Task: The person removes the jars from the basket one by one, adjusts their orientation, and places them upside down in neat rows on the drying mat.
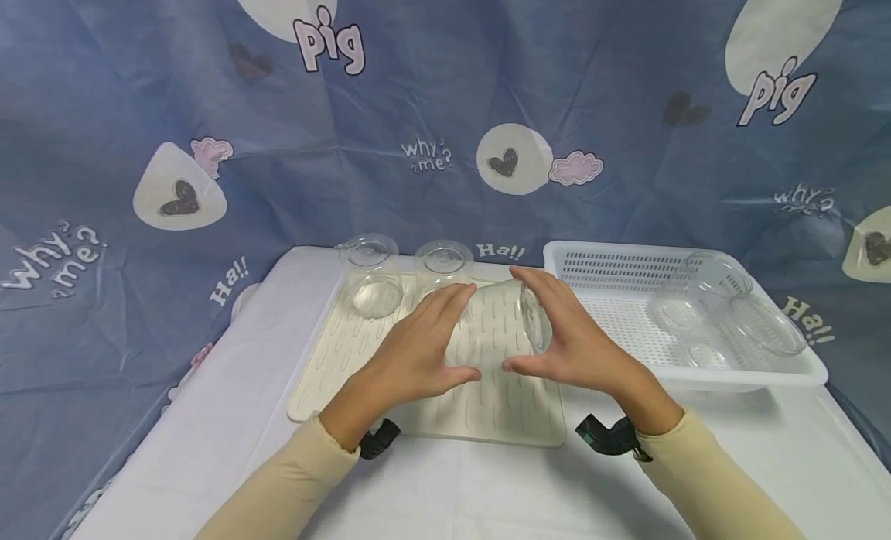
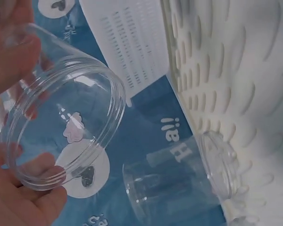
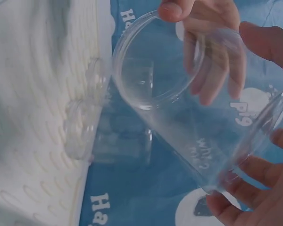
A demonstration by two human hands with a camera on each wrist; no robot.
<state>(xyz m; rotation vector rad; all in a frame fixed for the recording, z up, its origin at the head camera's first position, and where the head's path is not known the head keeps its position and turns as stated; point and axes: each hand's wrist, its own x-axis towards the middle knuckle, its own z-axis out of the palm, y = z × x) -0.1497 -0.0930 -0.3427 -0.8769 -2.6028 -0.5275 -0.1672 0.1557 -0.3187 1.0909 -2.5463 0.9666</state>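
Over the drying mat, both hands hold a clear jar [image 1: 497, 316] tipped on its side. My left hand [image 1: 421, 343] is around its left end, thumb below and fingers above. At the other end my right hand [image 1: 578, 339] grips the jar, with several fingertips [image 3: 238, 190] against the clear wall. The left wrist view shows a ringed, round end of this jar [image 2: 114, 101] close up. Behind the left hand, two similar clear jars stand on the mat: one at the back left [image 1: 372, 281], and one beside it [image 1: 443, 261], its lower part hidden by the hand.
The cream drying mat [image 1: 487, 420] has raised ridges and lies on a white-covered table [image 1: 431, 493]. To the right is a white slotted basket [image 1: 599, 308] with several clear jars [image 1: 720, 277] inside. A blue printed cloth [image 1: 418, 76] hangs directly behind.
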